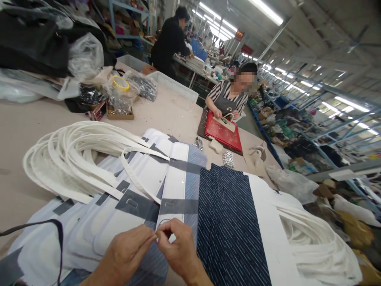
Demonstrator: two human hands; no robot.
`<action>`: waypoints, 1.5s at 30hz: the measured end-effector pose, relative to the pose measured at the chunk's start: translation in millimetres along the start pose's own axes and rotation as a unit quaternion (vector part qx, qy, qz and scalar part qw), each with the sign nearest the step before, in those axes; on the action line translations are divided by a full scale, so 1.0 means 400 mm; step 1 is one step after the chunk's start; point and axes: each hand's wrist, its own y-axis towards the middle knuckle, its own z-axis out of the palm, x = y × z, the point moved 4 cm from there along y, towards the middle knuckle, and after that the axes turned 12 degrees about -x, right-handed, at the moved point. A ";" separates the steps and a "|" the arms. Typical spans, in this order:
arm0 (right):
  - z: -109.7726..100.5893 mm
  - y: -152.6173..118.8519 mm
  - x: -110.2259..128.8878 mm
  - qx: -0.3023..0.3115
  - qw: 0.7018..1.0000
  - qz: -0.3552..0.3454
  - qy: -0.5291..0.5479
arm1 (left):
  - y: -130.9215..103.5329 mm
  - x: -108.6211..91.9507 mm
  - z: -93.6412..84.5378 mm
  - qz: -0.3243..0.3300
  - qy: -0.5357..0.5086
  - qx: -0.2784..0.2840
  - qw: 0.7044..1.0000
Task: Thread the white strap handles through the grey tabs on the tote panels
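My left hand [126,250] and my right hand [178,248] meet fingertip to fingertip low in the head view. Both are closed in a pinch, and whatever is between the fingers is too small to make out. Just beyond them lies a white bag panel [175,186] with grey strips and a slot, its blue striped edge on the right. Under and left of my left hand, similar white panels [86,222] overlap in a stack. Their white strap handles [71,155] loop together in a bundle. To the right of my right hand rests a pile of dark blue striped pieces [229,222].
More white straps [321,242] lie at right. Across the table [166,107] a person in a striped top [230,95] handles a piece on a red board [223,133]. Small packets, a yellow tape roll [120,82] and black bags [32,43] fill the back left.
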 end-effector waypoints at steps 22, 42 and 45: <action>0.049 0.308 -0.492 0.032 0.955 0.270 -0.115 | -0.077 0.226 -0.007 -0.259 0.056 -0.020 0.964; 0.172 0.136 -0.144 0.126 0.968 -0.038 -0.213 | -0.067 0.161 -0.048 -0.286 -0.080 -0.009 0.955; 0.100 0.155 -0.109 0.058 0.964 -0.038 -0.255 | -0.093 0.147 -0.049 -0.251 -0.030 -0.029 0.967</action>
